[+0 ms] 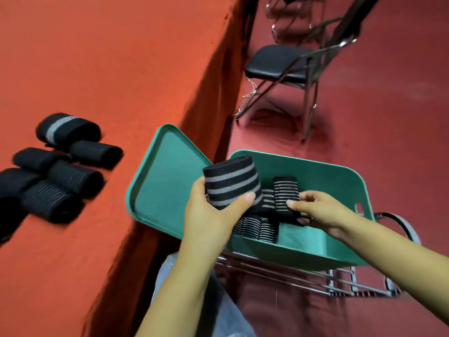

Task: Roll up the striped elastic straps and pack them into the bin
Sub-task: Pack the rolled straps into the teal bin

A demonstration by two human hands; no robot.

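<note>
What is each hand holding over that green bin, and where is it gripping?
The left hand grips a rolled striped strap around its curved side, thumb across the front. The right hand pinches the lower end of another roll inside the bin.

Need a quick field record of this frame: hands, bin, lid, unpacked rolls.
left hand: grips a rolled black strap with grey stripes above the bin
right hand: fingers on a striped roll inside the bin
green plastic bin: several rolls inside, part of the floor bare
green lid: on the orange table edge
black rolls on table: about six, left
</note>
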